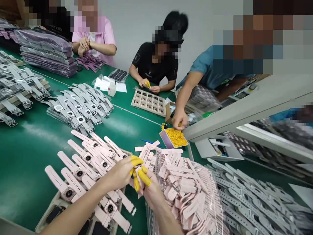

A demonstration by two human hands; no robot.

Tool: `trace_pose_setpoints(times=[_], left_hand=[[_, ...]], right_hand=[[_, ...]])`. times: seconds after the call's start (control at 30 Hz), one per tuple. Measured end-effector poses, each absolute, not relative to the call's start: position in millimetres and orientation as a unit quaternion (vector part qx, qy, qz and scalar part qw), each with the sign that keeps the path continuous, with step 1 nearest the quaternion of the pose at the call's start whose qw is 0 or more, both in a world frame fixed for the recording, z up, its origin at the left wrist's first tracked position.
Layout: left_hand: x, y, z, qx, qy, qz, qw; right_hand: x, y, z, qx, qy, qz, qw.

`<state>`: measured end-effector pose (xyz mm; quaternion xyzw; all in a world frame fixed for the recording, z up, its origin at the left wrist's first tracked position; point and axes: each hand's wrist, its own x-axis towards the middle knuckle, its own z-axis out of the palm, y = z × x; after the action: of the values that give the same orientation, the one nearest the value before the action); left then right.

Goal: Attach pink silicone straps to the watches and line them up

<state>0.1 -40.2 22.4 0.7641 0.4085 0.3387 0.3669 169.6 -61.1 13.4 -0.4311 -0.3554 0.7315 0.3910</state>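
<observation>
Yellow finger cots cover several fingertips of both my hands. My left hand (124, 171) comes in over the rows of watches and pinches a small pink smartwatch (138, 167), whose dark face shows only in part. From below, my right hand (150, 186) has its fingers closed around the same watch, with a bit of pink strap between them. The fingers hide how strap and case meet. Left of my hands, pink watches with straps (79, 173) lie in overlapping rows on a tray (46, 213). To the right sits a clear plastic tray (217, 195) heaped with loose pink straps (186, 192).
A co-worker's hand (180, 120) reaches over a box of yellow finger cots (174, 137). Across the green table (31, 137), another person handles something beside a compartment tray (149, 102). Grey-white watches (81, 107) lie at left, pale straps (244, 192) at right, and bagged stacks (49, 52) farther back.
</observation>
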Motion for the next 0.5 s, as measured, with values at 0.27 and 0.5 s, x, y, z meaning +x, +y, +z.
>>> trace_pose_setpoints(times=[0.27,0.5], left_hand=[[-4.8,-38.5,19.3,0.723,0.444,0.387,0.362],[-3.2,-38.3,12.3,0.766,0.404,0.36,0.349]], right_hand=[[167.1,-54.9,13.1,-0.419,-0.305,0.75,0.41],[164.1,-57.3,15.2,-0.387,-0.368,0.734,0.42]])
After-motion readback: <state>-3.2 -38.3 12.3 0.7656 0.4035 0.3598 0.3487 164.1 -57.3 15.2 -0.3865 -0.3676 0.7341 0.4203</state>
